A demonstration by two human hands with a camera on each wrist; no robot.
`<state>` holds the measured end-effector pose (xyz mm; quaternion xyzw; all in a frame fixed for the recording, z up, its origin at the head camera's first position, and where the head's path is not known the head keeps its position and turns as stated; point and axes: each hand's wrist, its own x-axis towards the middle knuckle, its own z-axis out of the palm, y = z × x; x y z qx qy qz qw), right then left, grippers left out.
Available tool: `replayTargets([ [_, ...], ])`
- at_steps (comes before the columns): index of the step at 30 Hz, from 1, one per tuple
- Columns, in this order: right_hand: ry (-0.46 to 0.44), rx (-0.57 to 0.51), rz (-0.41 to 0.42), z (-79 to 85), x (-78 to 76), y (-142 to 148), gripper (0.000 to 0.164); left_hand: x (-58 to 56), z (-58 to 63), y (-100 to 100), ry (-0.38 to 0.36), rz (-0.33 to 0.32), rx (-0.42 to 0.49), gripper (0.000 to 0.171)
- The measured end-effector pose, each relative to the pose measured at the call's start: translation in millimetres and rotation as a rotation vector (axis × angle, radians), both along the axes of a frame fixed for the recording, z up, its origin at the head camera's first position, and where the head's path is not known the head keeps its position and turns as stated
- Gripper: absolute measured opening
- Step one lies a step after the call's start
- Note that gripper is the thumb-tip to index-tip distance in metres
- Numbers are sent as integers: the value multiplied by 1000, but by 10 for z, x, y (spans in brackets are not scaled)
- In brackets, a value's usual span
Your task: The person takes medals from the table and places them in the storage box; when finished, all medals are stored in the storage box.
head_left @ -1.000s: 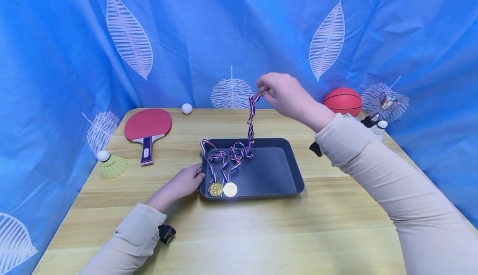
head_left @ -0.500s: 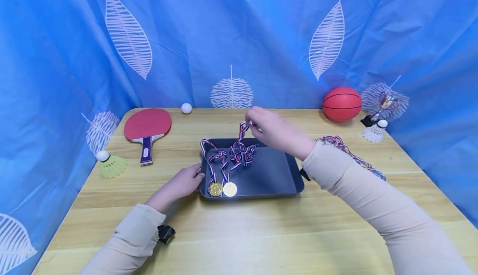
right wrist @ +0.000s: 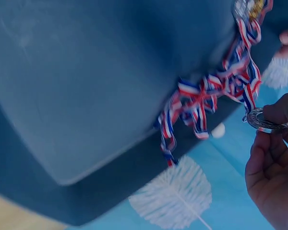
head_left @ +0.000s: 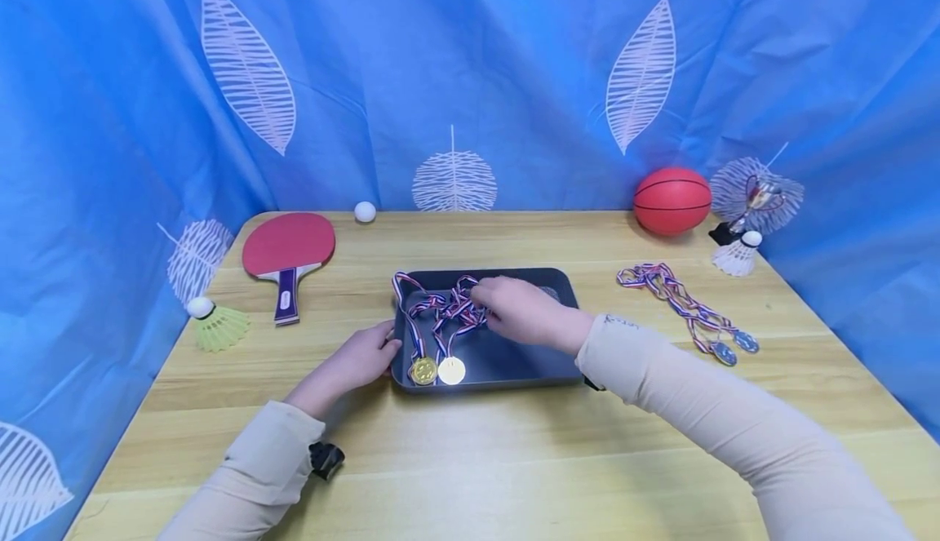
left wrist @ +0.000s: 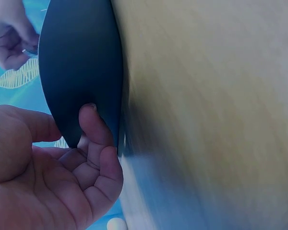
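Observation:
My left hand grips the left end of a dark rectangular tray; the left wrist view shows curled fingers against the tray's outer wall. Over the tray, my right hand pinches a silver-coloured medal between thumb and fingers. Its striped red, white and blue ribbon lies bunched in the tray, tangled with other ribbons. Two round medals, a gold one and a bright, glare-washed one, lie side by side in the tray's near left corner. The head view hides the pinched medal behind my right hand.
Ribboned silver medals lie right of the tray. A red paddle, white ball and yellow shuttlecock are at the left. A red basketball, trophy and white shuttlecock stand far right.
My right hand has come down towards the tray, and the ribbon that hung from it has sunk into a heap there. The medals at right have come into view. My left hand stays put.

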<state>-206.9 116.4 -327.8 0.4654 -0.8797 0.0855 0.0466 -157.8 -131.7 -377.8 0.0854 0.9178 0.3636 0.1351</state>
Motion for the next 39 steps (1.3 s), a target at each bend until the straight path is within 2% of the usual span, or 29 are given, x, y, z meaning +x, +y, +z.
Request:
replayTargets([
  [6,-88,58,72,-200,79,-33,15,-6,2,-7,-4,0,-17,41],
  [12,-232,190,114,-303,160,-78,16,1,14,-2,-14,1,-23,42],
  [21,-381,284,73,-330,170,-109,22,17,30,0,-7,6,-4,42],
  [30,-492,386,52,-235,114,-145,20,32,4,0,46,0,19,38],
  [34,-496,370,58,-217,109,-123,15,41,10,-1,50,1,23,38],
  [39,-414,200,96,-158,114,88,13,48,10,4,35,3,23,39],
])
